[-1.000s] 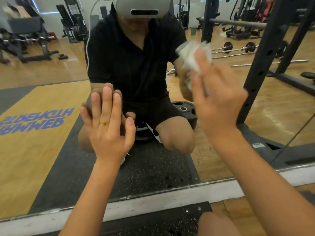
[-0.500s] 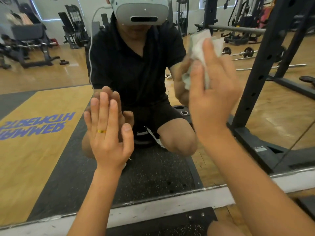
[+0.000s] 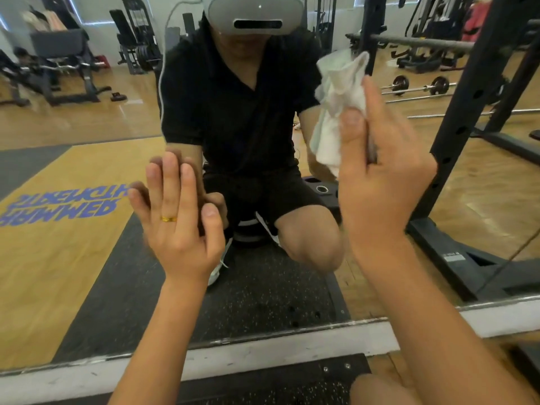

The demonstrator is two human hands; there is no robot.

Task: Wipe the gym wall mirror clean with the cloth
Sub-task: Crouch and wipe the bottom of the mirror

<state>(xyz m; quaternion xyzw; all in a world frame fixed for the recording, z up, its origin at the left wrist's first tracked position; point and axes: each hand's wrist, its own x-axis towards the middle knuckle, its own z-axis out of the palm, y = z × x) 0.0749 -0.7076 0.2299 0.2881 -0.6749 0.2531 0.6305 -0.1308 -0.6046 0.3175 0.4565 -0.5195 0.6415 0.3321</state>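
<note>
Head view: the mirror (image 3: 87,127) fills most of the picture and reflects a gym floor. The cloth (image 3: 339,92) is white, crumpled and bunched, with soft folds and one corner standing up. It lies on the glass at upper right, under the right hand (image 3: 385,182), which presses it with nearly straight fingers and the thumb over a fold. The left hand (image 3: 178,226) lies flat on the glass, its fingers straight and close together, with a gold ring (image 3: 169,218).
</note>
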